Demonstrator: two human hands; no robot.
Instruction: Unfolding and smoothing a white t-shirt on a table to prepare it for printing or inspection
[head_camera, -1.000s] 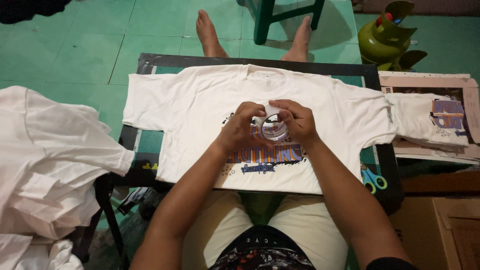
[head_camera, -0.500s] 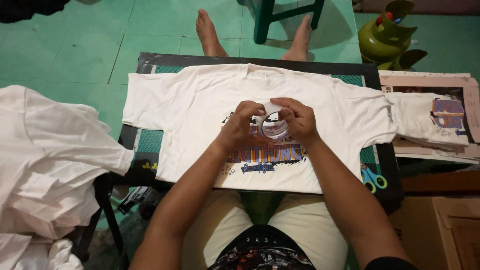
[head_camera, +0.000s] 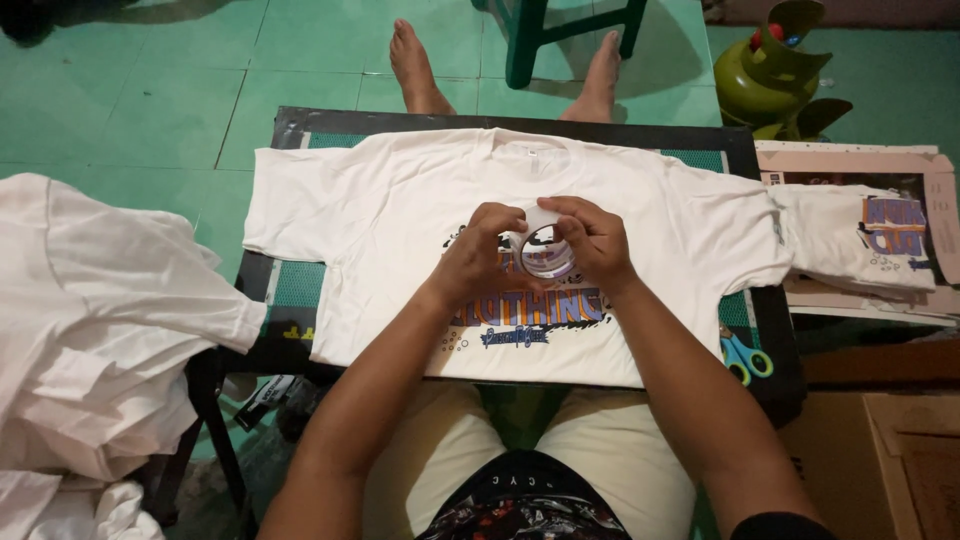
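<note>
Tape roll (head_camera: 545, 250) held upright over shirt (head_camera: 400, 220) print, at table (head_camera: 300, 120) centre. Roll gripped between left hand (head_camera: 480, 250) at 9 o'clock and right hand (head_camera: 595, 240) at 3 o'clock, both closed on rim. Hole faces camera. Scissors (head_camera: 742, 358) noted at 4 o'clock.

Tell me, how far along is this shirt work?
Done: the white T-shirt lies flat on the board, its print already on. In hand: both hands, left hand and right hand, hold a tape roll above it. Left: a heap of white shirts waits.
</note>
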